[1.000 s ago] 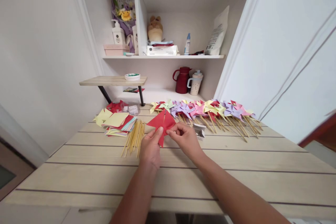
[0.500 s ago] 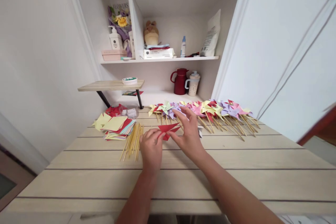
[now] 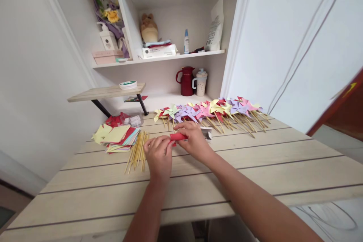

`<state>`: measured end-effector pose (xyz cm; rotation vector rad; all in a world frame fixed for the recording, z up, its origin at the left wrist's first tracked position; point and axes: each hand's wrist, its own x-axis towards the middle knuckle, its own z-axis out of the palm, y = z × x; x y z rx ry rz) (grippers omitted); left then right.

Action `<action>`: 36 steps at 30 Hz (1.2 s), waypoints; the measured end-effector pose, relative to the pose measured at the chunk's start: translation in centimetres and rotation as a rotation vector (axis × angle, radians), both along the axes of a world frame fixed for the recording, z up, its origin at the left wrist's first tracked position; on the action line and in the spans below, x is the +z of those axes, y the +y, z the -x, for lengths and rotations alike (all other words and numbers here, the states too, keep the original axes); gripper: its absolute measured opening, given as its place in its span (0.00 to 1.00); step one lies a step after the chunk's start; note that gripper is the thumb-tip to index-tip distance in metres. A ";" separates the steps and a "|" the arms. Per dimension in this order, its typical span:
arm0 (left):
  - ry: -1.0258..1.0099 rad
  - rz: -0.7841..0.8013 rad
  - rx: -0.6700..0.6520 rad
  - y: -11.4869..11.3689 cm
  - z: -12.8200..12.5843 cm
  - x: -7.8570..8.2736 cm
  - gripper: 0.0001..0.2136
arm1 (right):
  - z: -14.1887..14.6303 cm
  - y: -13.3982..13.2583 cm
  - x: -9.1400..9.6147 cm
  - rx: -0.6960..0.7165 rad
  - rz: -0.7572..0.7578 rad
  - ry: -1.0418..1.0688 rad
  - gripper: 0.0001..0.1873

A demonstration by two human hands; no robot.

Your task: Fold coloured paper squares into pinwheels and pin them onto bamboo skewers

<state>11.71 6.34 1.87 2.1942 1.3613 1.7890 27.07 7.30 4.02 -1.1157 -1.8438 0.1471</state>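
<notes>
A piece of red paper (image 3: 177, 136) is held between both hands above the table, its near part hidden by fingers. My left hand (image 3: 159, 155) pinches its left side with the fingers curled. From the right, my right hand (image 3: 195, 138) grips the paper, fingers bent over its far edge. Just left of my left hand lies a bundle of thin wooden sticks (image 3: 137, 152). Finished paper pinwheels (image 3: 204, 110) on sticks lie in a row beyond my hands. A small open box (image 3: 207, 133) sits behind my right hand, partly covered by it.
Coloured paper sheets (image 3: 117, 136) are stacked at the left, before a clear plastic container (image 3: 136, 120). A small raised wooden stand (image 3: 104, 92) bears a round white tub (image 3: 128, 84). At the back stand a red jug (image 3: 187, 82) and a speckled cup (image 3: 201, 84).
My right hand's fingers, raised and spread before, have come down over the red paper, folding it inward. The view has shifted and tilted, showing more of the small box.
</notes>
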 end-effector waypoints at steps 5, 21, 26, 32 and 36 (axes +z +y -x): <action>-0.094 0.044 -0.021 -0.3 -0.3 0.3 0.03 | 0.1 -0.1 0.3 0.103 0.128 0.153 0.08; -0.885 0.677 -0.591 -0.7 -0.8 1.7 0.21 | 0.4 -0.2 0.7 0.285 0.662 0.884 0.09; -0.989 0.721 -0.590 -1.3 -1.1 2.5 0.17 | 1.0 -0.6 0.7 0.281 0.657 0.846 0.06; -0.952 0.713 -0.425 -0.9 -1.0 1.8 0.10 | 1.4 -0.8 0.7 0.260 0.694 0.844 0.06; -0.941 0.727 -0.328 -0.6 -0.8 1.4 0.10 | 1.5 -0.8 0.3 0.276 0.692 0.825 0.06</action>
